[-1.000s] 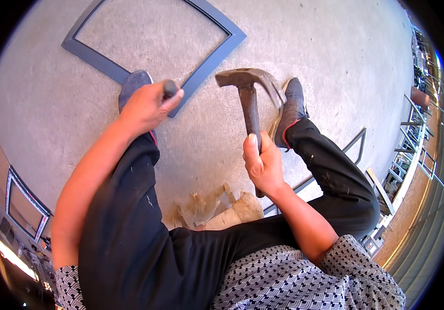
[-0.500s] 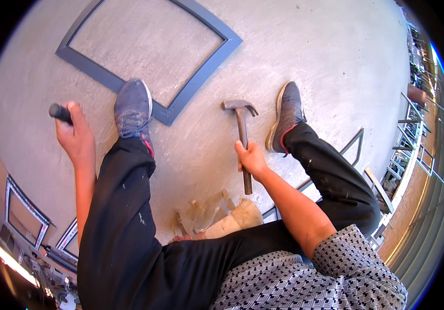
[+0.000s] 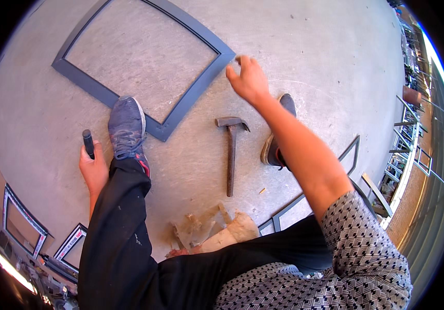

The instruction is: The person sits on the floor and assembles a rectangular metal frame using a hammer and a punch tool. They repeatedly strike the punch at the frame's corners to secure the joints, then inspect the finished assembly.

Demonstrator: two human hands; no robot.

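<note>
A dark grey rectangular frame (image 3: 183, 106) lies flat on the floor, my left shoe close against its near edge. My right hand (image 3: 250, 81) reaches out beside its right corner with fingers apart and nothing visible in them; whether a fingertip touches the frame I cannot tell. Between my feet a claw hammer (image 3: 231, 160) lies on the floor, its head away from me. By my left shin, my left hand (image 3: 92, 168) is closed around a short black cylindrical handle (image 3: 88, 143); the rest of that object is hidden.
Under me is a low, worn tan seat or block (image 3: 232, 230). Other frames lie at the lower left (image 3: 25, 222) and by my right leg (image 3: 289, 209). A small wood chip (image 3: 262, 190) sits near the hammer. Metal racks (image 3: 405, 139) line the right side.
My right hand has let go of the hammer, now on the floor, and moved forward to the frame's corner. My left hand has come nearer to me, still holding the black handle.
</note>
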